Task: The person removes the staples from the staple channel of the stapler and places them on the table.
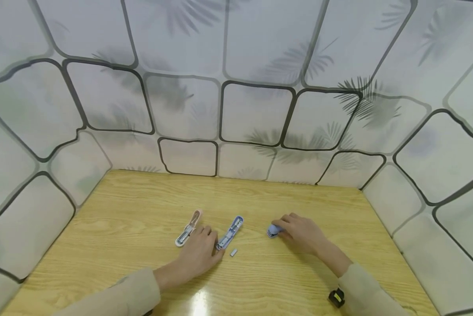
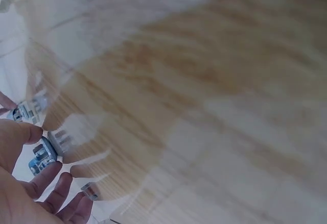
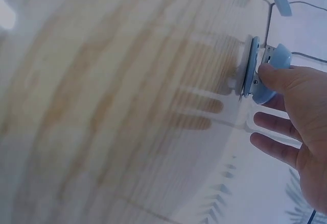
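Observation:
My left hand (image 1: 195, 254) holds the near end of an opened-out blue stapler (image 1: 230, 232) between thumb and fingers, with the stapler slanting away to the right across the table. In the left wrist view, a blue and metal end (image 2: 43, 155) shows between thumb and fingers. A pink and white stapler (image 1: 188, 228), also opened out, lies just left of this hand, partly behind the fingers. Further right, my right hand (image 1: 301, 232) pinches a small blue stapler (image 3: 268, 73), thumb on its rounded top and its flat base at the tabletop. A small grey strip (image 1: 233, 252) lies by the left thumb.
The wooden table (image 1: 141, 193) is bounded at the back and sides by patterned fabric walls (image 1: 256, 114). A black device with a yellow label (image 1: 336, 297) sits beside the right sleeve (image 1: 364, 287). Light reflects off the table's near side.

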Action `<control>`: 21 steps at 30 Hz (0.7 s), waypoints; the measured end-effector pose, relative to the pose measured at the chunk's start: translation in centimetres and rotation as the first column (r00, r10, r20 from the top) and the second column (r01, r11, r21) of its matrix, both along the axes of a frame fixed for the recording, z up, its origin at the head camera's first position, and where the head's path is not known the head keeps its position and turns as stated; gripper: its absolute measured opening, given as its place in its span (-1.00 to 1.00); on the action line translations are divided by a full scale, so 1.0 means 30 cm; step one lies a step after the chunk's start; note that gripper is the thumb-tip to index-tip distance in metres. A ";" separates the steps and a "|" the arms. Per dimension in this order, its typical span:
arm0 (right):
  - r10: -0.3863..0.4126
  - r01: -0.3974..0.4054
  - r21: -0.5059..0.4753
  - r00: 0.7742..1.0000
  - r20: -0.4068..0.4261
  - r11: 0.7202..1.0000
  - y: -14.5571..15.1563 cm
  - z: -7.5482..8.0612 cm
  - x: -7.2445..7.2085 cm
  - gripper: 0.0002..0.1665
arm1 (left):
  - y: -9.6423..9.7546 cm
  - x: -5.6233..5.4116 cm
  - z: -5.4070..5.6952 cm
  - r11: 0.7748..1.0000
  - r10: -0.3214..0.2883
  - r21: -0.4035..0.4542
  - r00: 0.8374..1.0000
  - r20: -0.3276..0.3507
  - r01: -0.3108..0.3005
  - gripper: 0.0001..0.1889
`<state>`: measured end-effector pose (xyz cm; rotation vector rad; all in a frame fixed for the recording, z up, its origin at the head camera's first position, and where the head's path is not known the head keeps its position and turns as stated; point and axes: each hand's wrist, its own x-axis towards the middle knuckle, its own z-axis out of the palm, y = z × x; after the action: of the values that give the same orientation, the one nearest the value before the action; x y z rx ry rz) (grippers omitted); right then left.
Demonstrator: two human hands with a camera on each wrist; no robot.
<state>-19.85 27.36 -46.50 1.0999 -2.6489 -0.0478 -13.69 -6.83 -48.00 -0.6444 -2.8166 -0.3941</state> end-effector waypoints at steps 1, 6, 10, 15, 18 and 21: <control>0.005 -0.005 0.000 1.000 -0.002 1.000 0.000 -0.001 0.001 -0.57 | -0.003 0.003 0.002 1.000 -0.001 0.008 1.000 0.007 0.001 -0.67; 0.020 -0.020 -0.007 1.000 -0.004 1.000 -0.001 -0.003 0.012 -0.57 | -0.015 0.019 0.015 0.999 -0.006 0.052 1.000 0.004 0.006 -0.66; 0.025 -0.025 -0.014 1.000 0.009 1.000 -0.008 0.000 0.024 -0.57 | -0.006 0.023 0.030 0.996 0.002 0.088 0.999 -0.051 0.003 -0.64; 0.037 -0.036 -0.025 0.999 0.040 0.999 -0.020 0.003 0.038 -0.58 | 0.024 0.021 0.058 0.990 -0.027 0.139 0.999 -0.045 0.033 -0.66; 0.048 -0.047 -0.022 0.998 0.050 0.999 -0.030 0.003 0.043 -0.59 | 0.046 0.026 0.067 0.988 -0.056 0.145 0.998 -0.008 0.057 -0.68; 0.060 -0.059 -0.022 0.997 0.053 0.998 -0.040 0.002 0.047 -0.61 | 0.069 0.033 0.068 0.984 -0.086 0.157 0.996 0.022 0.082 -0.71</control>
<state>-18.43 26.18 -46.44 1.1892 -2.6549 0.0202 -12.70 -4.75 -45.95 -0.7305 -2.7559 -0.6370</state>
